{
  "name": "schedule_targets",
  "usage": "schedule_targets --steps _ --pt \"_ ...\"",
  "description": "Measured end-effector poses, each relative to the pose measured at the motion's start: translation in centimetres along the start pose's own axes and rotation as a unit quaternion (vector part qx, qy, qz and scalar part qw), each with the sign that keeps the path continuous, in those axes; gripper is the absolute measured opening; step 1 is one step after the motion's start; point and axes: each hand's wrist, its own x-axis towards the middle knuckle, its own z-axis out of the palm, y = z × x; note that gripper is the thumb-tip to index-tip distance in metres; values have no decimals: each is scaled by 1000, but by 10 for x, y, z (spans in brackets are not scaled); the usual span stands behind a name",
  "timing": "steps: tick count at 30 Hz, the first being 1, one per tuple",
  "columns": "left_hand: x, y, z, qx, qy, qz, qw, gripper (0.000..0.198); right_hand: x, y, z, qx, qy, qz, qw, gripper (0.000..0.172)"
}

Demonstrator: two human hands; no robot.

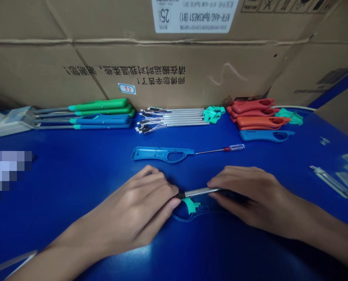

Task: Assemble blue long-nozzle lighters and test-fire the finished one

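Note:
My left hand [135, 207] pinches the dark end of a slim metal tube [200, 191], and my right hand [247, 195] grips its other end. Below the tube lie a teal plastic part [190, 205] and a blue plastic lighter shell [183, 217], mostly in shadow and partly hidden by my hands. Farther forward, another blue shell [159, 154] lies beside a small screwdriver [221, 150] with a clear handle. Neither hand touches these two.
Along the back lie green and blue long-nosed lighters [100, 113], wired metal tubes [174, 117], teal parts [212, 113] and orange-red shells [256, 113]. A cardboard box [174, 70] forms a wall behind the blue work surface [74, 156]. Clear plastic pieces [332, 181] lie at right.

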Motion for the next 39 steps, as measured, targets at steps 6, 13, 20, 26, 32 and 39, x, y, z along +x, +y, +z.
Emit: schedule_targets --steps 6,13,20,26,32,39 --pt "0 3 -2 9 -19 -39 999 16 1 1 6 -1 26 -28 999 10" --pt "1 3 -4 -21 -55 -78 995 14 0 -1 7 -1 20 -30 999 10" --pt "2 2 -3 -33 -27 -61 997 10 0 -2 6 -1 2 -11 1000 12" --pt "1 1 0 -40 -22 -56 997 11 -1 -3 6 0 -4 -14 1000 12" --pt "-1 2 1 -51 -35 -71 996 13 -2 -5 7 -5 -3 -19 1000 14" --pt "2 2 -1 -113 -33 -94 989 15 -3 -8 7 -36 3 -27 999 15"
